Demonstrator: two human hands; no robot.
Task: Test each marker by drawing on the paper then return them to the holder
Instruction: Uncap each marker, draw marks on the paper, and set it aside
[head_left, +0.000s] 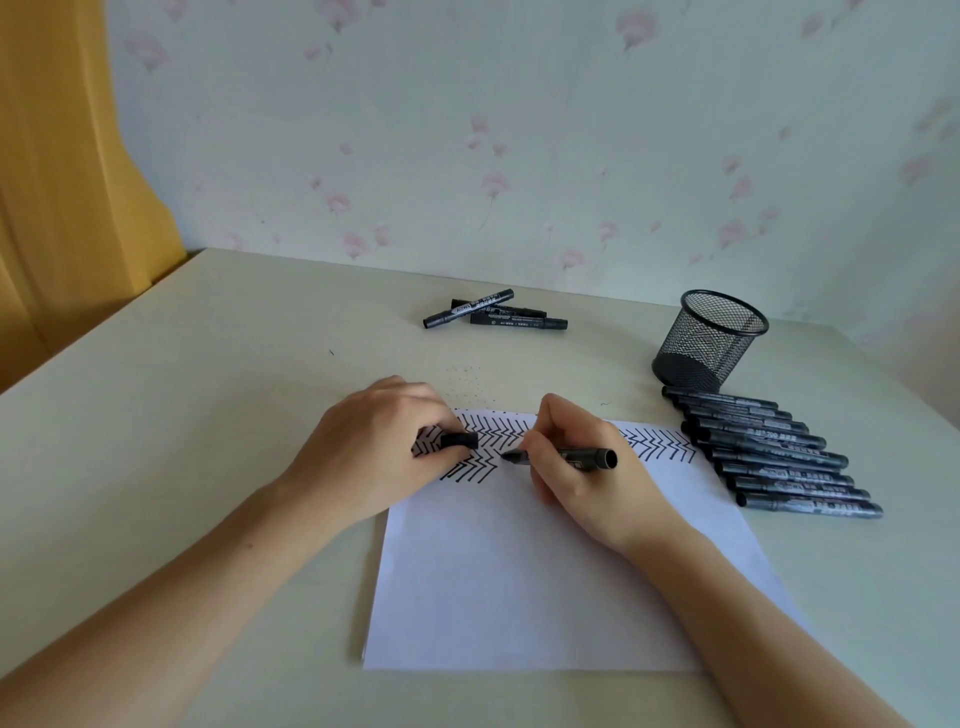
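Right hand (582, 467) grips uncapped marker (563, 457), tip on paper (519, 571); left hand (379, 441) pinches cap (460, 440). Short light stroke, then recap squarely.

A single wide-angle view comes from the person's head, looking forward and down across the bench (208, 364) toward its far edge, where the flowered wall (519, 130) rises. The camera sits close: both forearms enter from the bottom corners of the frame and run up to the left hand (374, 447) and right hand (587, 467) near the middle. The paper (519, 571) fills the lower centre, near the bench's front edge. The far left corner of the bench meets a yellow curtain (67, 182); the mesh holder (711, 338) stands toward the far right. Straight edges bow slightly outward with the wide lens. No second view exists to overlap it.
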